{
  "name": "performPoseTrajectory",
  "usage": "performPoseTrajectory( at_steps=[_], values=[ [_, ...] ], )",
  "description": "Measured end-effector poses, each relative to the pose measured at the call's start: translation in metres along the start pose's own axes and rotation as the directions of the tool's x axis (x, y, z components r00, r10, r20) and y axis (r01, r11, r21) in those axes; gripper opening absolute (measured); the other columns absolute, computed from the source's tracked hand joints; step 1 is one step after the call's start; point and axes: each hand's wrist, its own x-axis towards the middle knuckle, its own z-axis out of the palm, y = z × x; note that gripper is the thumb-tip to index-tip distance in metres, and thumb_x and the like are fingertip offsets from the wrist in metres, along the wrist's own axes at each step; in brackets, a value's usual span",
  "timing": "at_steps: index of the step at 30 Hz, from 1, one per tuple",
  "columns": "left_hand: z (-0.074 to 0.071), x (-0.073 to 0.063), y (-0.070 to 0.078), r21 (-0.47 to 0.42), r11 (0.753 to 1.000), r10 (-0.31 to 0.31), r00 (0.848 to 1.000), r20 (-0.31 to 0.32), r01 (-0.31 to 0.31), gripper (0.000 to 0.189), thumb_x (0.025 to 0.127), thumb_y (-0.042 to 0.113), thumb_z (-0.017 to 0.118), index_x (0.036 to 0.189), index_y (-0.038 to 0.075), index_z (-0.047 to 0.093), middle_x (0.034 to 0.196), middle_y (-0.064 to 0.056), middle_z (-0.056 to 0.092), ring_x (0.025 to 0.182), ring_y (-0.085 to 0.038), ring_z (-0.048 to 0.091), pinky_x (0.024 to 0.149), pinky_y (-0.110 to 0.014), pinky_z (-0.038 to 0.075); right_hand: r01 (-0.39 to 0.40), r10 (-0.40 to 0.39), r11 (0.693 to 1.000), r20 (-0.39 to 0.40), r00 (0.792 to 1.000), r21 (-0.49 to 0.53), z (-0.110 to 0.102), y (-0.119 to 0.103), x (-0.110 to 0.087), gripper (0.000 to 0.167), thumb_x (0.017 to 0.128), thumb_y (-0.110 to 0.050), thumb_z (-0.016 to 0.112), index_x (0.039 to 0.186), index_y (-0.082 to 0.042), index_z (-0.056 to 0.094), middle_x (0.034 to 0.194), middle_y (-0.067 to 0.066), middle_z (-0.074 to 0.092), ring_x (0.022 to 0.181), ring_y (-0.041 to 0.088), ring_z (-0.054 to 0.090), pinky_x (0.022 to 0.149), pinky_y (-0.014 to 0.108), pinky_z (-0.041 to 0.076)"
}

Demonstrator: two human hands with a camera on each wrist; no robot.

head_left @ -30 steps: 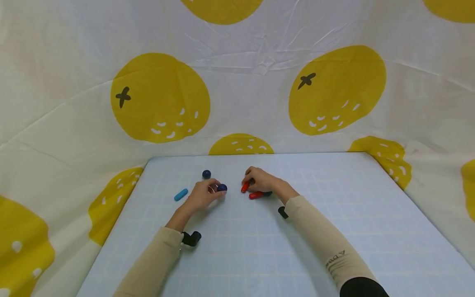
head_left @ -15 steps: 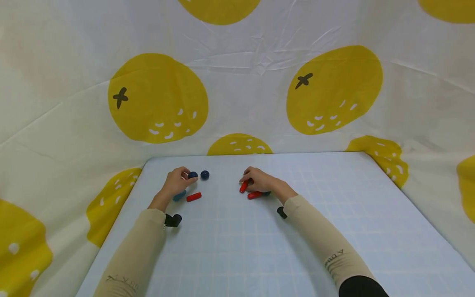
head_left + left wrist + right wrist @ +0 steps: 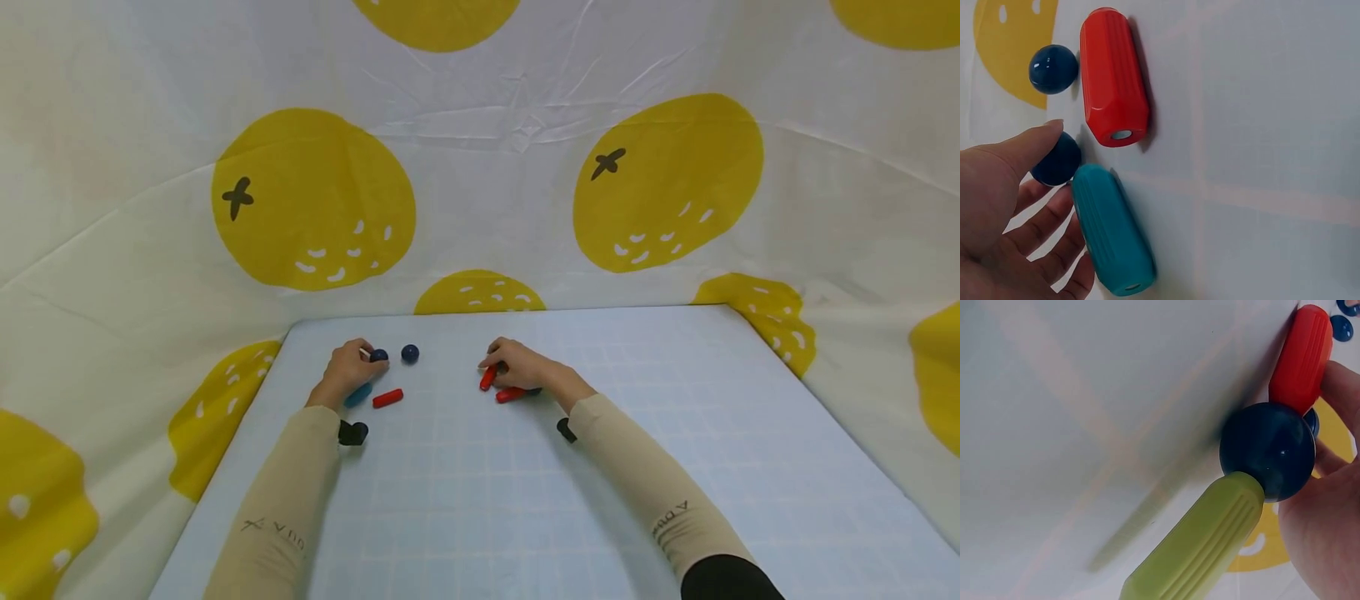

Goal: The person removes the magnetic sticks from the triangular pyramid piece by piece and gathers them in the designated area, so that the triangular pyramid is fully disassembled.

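Note:
Between thumb and fingers, my left hand (image 3: 1016,200) pinches a dark blue ball (image 3: 1059,161) just beside the end of a blue magnetic stick (image 3: 1113,231). A red magnetic stick (image 3: 387,398) and a second dark blue ball (image 3: 409,354) lie to the right of that hand. My right hand (image 3: 521,364) grips a partly hidden dark blue ball (image 3: 1313,422), with a red stick (image 3: 488,378) under its fingers. Near that hand another red stick (image 3: 1302,359), a large-looking dark blue ball (image 3: 1266,450) and a green stick (image 3: 1197,540) meet in a row.
A pale, faintly checked table (image 3: 465,500) bears all the pieces. Behind it hangs a white cloth (image 3: 495,200) printed with yellow fruit. Black wrist cameras (image 3: 352,433) are strapped to both wrists.
My left hand has carried its dark blue ball left to the blue stick's end, leaving the loose red stick in full view. The right hand stays nearly still.

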Motion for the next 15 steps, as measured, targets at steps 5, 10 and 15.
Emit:
performPoseTrajectory(
  at_steps=[5,10,15],
  values=[
    [-0.002,0.0,-0.004,0.014,1.0,0.008,1.0,0.008,-0.008,0.054,0.096,0.037,0.071,0.133,0.003,0.052,0.115,-0.018,0.057,0.101,-0.034,0.053,0.089,-0.045,0.047,0.008,-0.008,1.0,-0.009,1.0,-0.005,-0.002,0.0,-0.001,0.042,0.097,-0.01,0.069,0.138,-0.008,0.065,0.149,0.02,0.045,0.136,0.035,0.043,0.112,0.045,0.04],
    [-0.008,-0.006,-0.006,0.039,0.999,0.031,0.999,0.016,-0.031,0.057,0.095,0.037,0.073,0.134,0.002,0.051,0.114,-0.018,0.057,0.099,-0.034,0.053,0.087,-0.045,0.046,-0.031,0.032,0.999,-0.025,0.999,0.036,-0.007,0.002,-0.006,0.05,0.097,-0.013,0.07,0.145,-0.009,0.058,0.151,0.018,0.043,0.135,0.034,0.043,0.112,0.048,0.04],
    [-0.016,-0.012,-0.004,0.048,0.997,0.057,0.998,-0.002,-0.057,0.06,0.095,0.039,0.073,0.138,0.004,0.05,0.125,-0.021,0.056,0.107,-0.037,0.052,0.095,-0.051,0.046,-0.06,0.066,0.995,-0.076,0.995,0.084,-0.014,0.008,-0.01,0.052,0.098,-0.015,0.07,0.147,-0.007,0.055,0.147,0.016,0.048,0.132,0.034,0.047,0.111,0.049,0.042]
  ],
)
